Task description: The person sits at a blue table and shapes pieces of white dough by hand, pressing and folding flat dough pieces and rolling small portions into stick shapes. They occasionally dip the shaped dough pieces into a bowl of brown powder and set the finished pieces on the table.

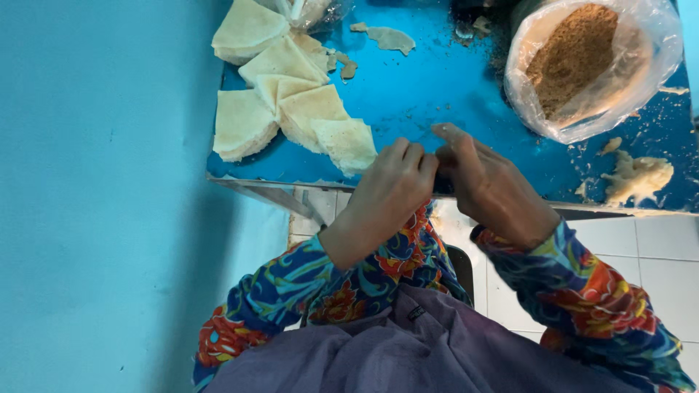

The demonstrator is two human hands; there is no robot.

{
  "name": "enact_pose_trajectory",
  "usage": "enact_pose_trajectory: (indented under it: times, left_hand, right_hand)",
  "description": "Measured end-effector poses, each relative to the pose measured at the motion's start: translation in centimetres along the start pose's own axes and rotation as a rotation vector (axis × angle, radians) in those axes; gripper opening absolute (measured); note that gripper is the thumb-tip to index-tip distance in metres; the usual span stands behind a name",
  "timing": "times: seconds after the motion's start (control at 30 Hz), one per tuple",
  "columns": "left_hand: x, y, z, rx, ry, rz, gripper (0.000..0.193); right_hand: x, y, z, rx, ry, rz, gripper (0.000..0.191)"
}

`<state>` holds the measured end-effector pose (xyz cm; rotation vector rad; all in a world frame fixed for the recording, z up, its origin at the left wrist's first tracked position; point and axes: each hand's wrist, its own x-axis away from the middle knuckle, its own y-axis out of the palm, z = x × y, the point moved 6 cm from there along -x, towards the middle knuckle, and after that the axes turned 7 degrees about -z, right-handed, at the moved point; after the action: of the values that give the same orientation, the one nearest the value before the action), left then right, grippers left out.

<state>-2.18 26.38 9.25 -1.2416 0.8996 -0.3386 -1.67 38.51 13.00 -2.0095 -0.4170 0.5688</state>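
My left hand [389, 185] and my right hand [488, 182] meet at the near edge of a blue table [437, 87], fingers curled and fingertips touching. Whatever lies between them is hidden by the fingers, so I cannot tell if they hold anything. Just left of my left hand lie stacks of pale triangular pastry sheets [291, 109], fanned over the table's left part. A bowl lined with clear plastic [593, 62] holds brown crumbly filling at the far right. A lump of pale dough [637, 175] sits by the table's right front edge.
A blue wall [102, 196] runs close along the left. White floor tiles [655, 255] show below the table. Torn pastry scraps [389, 36] and a clear bag [313, 11] lie at the back. My lap with purple cloth [408, 349] fills the bottom.
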Motion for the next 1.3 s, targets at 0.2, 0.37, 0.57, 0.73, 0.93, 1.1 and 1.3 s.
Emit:
enact_pose_trajectory:
  times: [0.2,0.37,0.57,0.73,0.93,1.1,1.3]
  left_hand:
    - [1.2,-0.7,0.9,-0.116,-0.019,0.005,0.017]
    - [2.1,-1.4,1.4,-0.320,-0.035,-0.009,0.029]
    - [1.7,-2.0,1.9,-0.373,-0.089,-0.070,0.034]
    - [0.8,-0.7,1.9,-0.435,-0.088,-0.227,0.026]
    - [-0.3,-0.3,0.0,-0.275,-0.176,-0.036,0.040]
    - [3.5,-3.1,-3.2,-0.157,-0.350,0.097,0.053]
    - [6.3,-4.7,-5.1,-0.069,-0.356,0.090,0.032]
  right_hand:
    - [1.3,0.6,0.1,0.084,-0.080,0.075,0.046]
    - [2.2,1.3,-1.9,0.282,-0.119,0.188,0.043]
    - [2.5,1.7,-3.5,0.368,0.019,0.138,0.046]
    - [2.3,2.5,-2.7,0.498,0.059,0.021,0.052]
    - [0.6,1.7,-2.0,0.501,0.032,-0.058,0.054]
    - [0.5,-1.8,-0.5,0.219,-0.001,0.078,0.062]
    - [-0.3,1.2,-0.1,0.289,-0.022,0.121,0.062]
